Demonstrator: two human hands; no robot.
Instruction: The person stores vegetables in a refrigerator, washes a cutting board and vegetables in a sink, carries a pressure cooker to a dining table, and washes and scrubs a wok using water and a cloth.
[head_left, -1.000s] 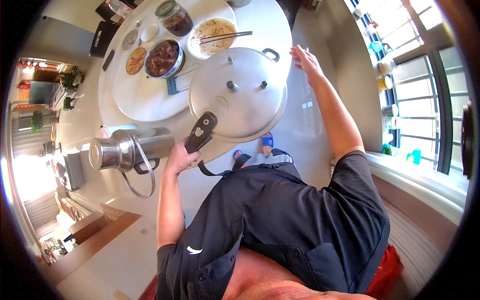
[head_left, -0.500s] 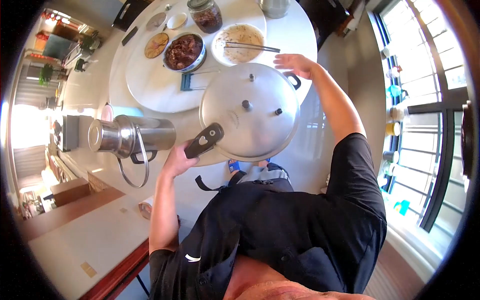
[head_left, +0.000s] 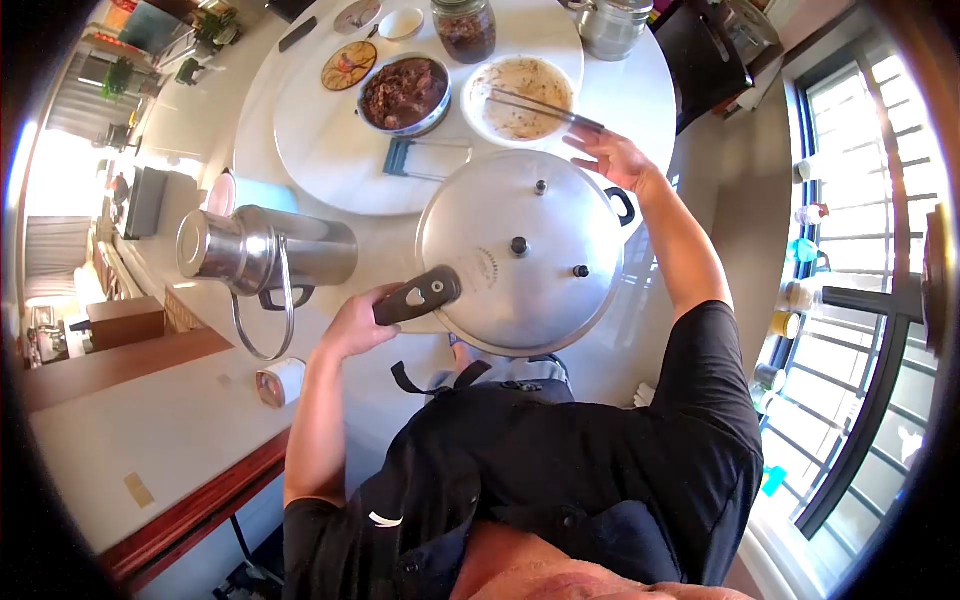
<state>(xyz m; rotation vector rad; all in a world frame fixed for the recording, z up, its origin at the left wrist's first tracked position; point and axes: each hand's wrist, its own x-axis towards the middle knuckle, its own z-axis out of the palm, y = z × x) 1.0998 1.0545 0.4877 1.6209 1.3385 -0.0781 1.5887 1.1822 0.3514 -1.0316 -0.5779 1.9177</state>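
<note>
Head camera: A steel flask [head_left: 315, 245] lies tilted in your view at far left, beside your left hand [head_left: 362, 322], which is closed around the long black handle [head_left: 412, 298] of a silver pressure cooker [head_left: 530, 285]. Above that grip, a patterned round mat [head_left: 349, 66] sits on the round white surface [head_left: 335, 180], next to a blue-and-white bowl [head_left: 404, 95] of dark food. A blue-green wire-looped rack [head_left: 398, 157] lies just below the bowl, and a glass jar [head_left: 465, 35] of dark contents stands up and to its right. The cooker spans the space between your hands, its domed top showing three black-tipped fittings, near the surface's edge; whether it rests there is hidden. Beyond it, chopsticks [head_left: 540, 108] lie across a sauce-stained plate [head_left: 518, 75]. At right, your right hand [head_left: 612, 160] is open, fingers spread, by the chopstick ends and the cooker's short side handle [head_left: 627, 206]; contact with either cannot be told. A metal pot [head_left: 612, 30] stands farther off.
</note>
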